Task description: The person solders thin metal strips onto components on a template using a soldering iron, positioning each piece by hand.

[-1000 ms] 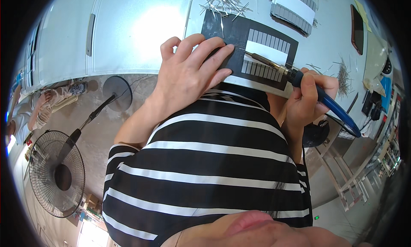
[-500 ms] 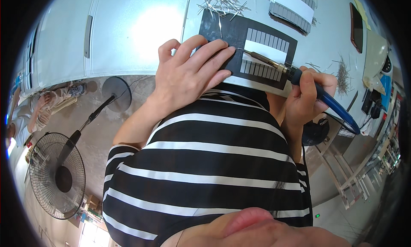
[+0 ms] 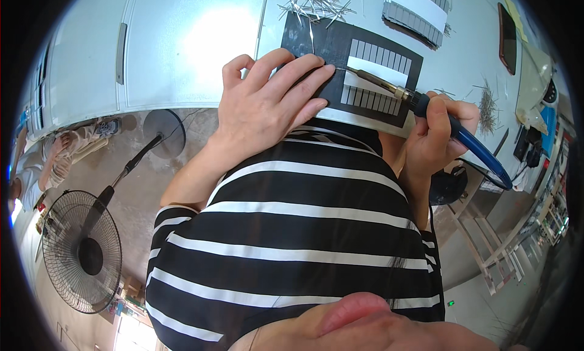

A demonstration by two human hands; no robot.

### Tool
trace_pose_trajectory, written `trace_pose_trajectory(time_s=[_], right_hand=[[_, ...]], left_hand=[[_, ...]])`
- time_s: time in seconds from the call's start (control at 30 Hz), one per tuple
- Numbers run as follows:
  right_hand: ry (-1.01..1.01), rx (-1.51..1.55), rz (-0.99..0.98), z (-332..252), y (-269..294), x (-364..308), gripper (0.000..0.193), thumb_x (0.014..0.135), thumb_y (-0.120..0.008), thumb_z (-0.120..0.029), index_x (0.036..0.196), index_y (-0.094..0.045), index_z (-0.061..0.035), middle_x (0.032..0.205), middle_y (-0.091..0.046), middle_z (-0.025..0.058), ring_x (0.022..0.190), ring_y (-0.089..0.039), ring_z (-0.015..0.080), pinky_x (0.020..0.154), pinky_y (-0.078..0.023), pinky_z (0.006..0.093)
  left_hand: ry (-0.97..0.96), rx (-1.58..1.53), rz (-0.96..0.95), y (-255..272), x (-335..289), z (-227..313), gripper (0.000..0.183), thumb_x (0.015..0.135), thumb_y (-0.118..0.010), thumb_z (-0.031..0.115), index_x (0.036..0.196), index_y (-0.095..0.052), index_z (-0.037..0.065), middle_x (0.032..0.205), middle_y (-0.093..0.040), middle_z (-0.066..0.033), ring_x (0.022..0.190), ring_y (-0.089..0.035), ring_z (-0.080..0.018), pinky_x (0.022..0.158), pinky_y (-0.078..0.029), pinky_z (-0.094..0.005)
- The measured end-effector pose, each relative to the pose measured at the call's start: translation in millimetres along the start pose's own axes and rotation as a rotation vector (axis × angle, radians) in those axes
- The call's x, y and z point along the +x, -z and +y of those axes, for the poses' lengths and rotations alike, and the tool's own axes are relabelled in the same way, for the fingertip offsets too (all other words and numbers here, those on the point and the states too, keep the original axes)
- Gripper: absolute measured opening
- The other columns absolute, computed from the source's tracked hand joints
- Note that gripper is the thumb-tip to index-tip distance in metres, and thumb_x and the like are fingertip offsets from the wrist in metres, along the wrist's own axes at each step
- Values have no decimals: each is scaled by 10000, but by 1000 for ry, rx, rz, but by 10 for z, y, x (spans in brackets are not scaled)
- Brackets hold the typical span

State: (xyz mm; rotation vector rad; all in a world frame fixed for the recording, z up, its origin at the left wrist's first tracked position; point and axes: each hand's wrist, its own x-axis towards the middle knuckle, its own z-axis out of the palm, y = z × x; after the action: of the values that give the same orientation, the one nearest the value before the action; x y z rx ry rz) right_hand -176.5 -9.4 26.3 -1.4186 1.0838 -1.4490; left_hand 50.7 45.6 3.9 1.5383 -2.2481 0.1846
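Note:
A black mat (image 3: 331,37) lies on the table in front of me. On its right part sits a white panel (image 3: 365,66) with rows of grey strips along its far and near sides. My left hand (image 3: 267,98) rests on the mat's left part, fingers stretched out, index and middle fingertips pressed down just left of the panel. A thin pale line, perhaps wire, runs between these fingertips and the iron's tip. My right hand (image 3: 439,129) is closed round the blue handle of a soldering iron (image 3: 383,85), its tip at the panel's left edge.
A loose heap of thin metal strips (image 3: 316,1) lies at the mat's far edge. Stacked similar panels (image 3: 413,16) stand far right, near a phone (image 3: 507,37). More strips (image 3: 488,110) lie at right. A standing fan (image 3: 90,253) is on the floor at left.
The iron's tip has stayed almost in place at the panel's left edge. Both hands keep nearly the same pose, with only a very slight shift in the picture.

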Motion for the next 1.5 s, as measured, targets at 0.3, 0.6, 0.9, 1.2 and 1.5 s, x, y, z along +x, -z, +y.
trace_pose_trajectory(time_s=[0.3, 0.6, 0.9, 1.2, 1.5], right_hand=[[-15, 9, 14, -31, -19, 8, 168, 868, -663, -12, 905, -500, -18, 658, -547, 49, 451, -446, 25, 443, -355, 171], [-6, 33, 3, -4, 5, 5, 174, 859, -681, -21, 902, -512, -17, 689, -571, 62, 465, -460, 23, 457, -358, 166], [-18, 33, 3, -11, -13, -1, 177, 856, -685, -8, 896, -513, -15, 694, -574, 60, 484, -464, 33, 474, -354, 173], [-24, 21, 10, -21, -17, -2, 174, 856, -676, 1, 895, -507, -16, 693, -578, 66, 476, -460, 34, 463, -347, 174], [50, -43, 16, -22, -54, -11, 140, 862, -610, -65, 800, -505, 2, 698, -508, 62, 496, -369, 49, 429, -255, 188]], left_hand=[[25, -11, 9, 14, -5, 9, 385, 880, -654, 408, 1199, -688, 197, 1189, -628, 64, 1055, -531, -151, 895, -287, -346], [55, -21, 0, 52, 17, 9, 365, 873, -669, 374, 1190, -693, 196, 1191, -624, 63, 1049, -522, -162, 901, -296, -338], [64, -49, -10, 52, 30, 23, 359, 872, -677, 349, 1197, -690, 198, 1200, -617, 59, 1054, -516, -163, 901, -298, -336], [61, -60, -3, 46, 26, 18, 374, 864, -690, 336, 1212, -688, 200, 1182, -618, 45, 1040, -517, -161, 897, -298, -336], [63, -59, 32, 31, -7, 6, 390, 853, -701, 342, 1209, -688, 184, 1160, -620, 25, 1026, -513, -178, 892, -299, -350]])
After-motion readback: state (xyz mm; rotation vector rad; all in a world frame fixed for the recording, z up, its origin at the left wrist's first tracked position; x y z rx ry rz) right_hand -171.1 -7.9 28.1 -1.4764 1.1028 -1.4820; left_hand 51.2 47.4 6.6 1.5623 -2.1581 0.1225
